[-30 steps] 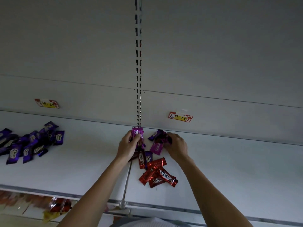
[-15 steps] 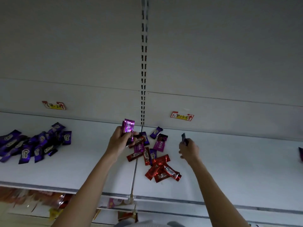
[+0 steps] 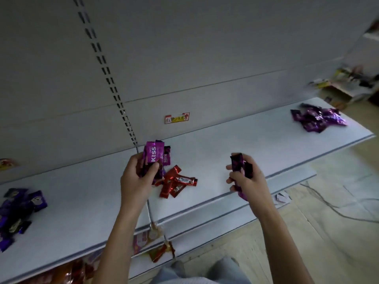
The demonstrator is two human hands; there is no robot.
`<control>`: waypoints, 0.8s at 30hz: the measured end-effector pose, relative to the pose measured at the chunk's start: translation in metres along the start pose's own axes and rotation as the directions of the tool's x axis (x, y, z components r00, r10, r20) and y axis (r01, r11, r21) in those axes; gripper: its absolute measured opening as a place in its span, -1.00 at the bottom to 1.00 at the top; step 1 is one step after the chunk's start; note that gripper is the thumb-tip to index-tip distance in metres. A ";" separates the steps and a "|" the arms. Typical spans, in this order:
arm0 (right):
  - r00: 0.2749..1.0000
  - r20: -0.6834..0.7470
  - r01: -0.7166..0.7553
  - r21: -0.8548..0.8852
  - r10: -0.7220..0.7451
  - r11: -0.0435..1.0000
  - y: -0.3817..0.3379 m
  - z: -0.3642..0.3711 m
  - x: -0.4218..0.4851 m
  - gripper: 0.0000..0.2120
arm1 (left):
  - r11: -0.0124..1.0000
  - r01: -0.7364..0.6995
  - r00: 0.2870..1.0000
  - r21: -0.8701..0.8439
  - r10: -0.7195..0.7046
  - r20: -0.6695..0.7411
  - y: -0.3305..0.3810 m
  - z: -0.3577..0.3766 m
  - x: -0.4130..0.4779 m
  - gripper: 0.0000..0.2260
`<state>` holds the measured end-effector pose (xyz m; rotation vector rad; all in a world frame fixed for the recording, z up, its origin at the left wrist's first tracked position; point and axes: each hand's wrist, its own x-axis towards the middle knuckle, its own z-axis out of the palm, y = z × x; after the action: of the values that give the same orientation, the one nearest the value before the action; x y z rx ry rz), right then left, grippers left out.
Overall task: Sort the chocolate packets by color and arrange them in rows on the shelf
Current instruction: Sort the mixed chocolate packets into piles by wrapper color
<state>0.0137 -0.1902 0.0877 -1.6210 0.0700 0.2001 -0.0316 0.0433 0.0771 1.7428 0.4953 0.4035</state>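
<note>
My left hand (image 3: 137, 177) grips a bunch of magenta KISS packets (image 3: 153, 155) above the white shelf (image 3: 215, 144). My right hand (image 3: 245, 178) holds two or three dark magenta packets (image 3: 238, 163) upright, to the right of the middle pile. Red Choco packets (image 3: 176, 181) lie on the shelf between my hands, with one magenta packet (image 3: 167, 157) behind them. A heap of magenta packets (image 3: 317, 118) sits at the shelf's far right end. A heap of blue-purple packets (image 3: 18, 210) lies at the left.
A red-and-yellow label (image 3: 177, 118) is stuck on the back panel behind the red pile; another label (image 3: 6, 163) shows at the far left. A slotted upright (image 3: 114, 93) splits the back panel. A lower shelf (image 3: 153, 244) holds more packets. Cables lie on the floor (image 3: 332, 203).
The view has swung to the right, bringing the magenta heap into sight. Both hands have lifted off the middle pile, each with magenta packets, and my right hand has moved right.
</note>
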 end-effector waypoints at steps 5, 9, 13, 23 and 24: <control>0.984 -0.181 0.014 0.090 0.002 0.996 0.008 -0.063 -0.041 -0.68 | 1.000 -0.023 0.991 0.010 0.021 0.131 0.018 0.071 -0.028 -0.73; 0.950 -0.314 0.012 0.052 0.005 0.999 0.012 -0.127 -0.058 -0.67 | 0.999 -0.013 0.974 -0.052 0.025 0.226 0.028 0.132 -0.048 -0.75; 0.904 -0.428 -0.003 0.031 0.016 1.000 0.023 -0.201 -0.075 -0.56 | 0.995 0.010 0.955 -0.096 0.019 0.296 0.042 0.204 -0.073 -0.76; 0.832 -0.549 -0.043 0.084 0.082 0.996 0.042 -0.320 -0.054 -0.61 | 0.997 0.028 0.910 -0.068 0.003 0.415 0.058 0.334 -0.094 -0.72; 0.832 -0.549 -0.043 0.087 0.084 0.995 0.042 -0.330 -0.044 -0.62 | 0.998 0.026 0.909 -0.062 0.002 0.416 0.059 0.346 -0.091 -0.72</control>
<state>-0.0080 -0.5247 0.0701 -1.5610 0.5737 -0.2288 0.0772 -0.3019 0.0579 1.6985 0.1807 0.0301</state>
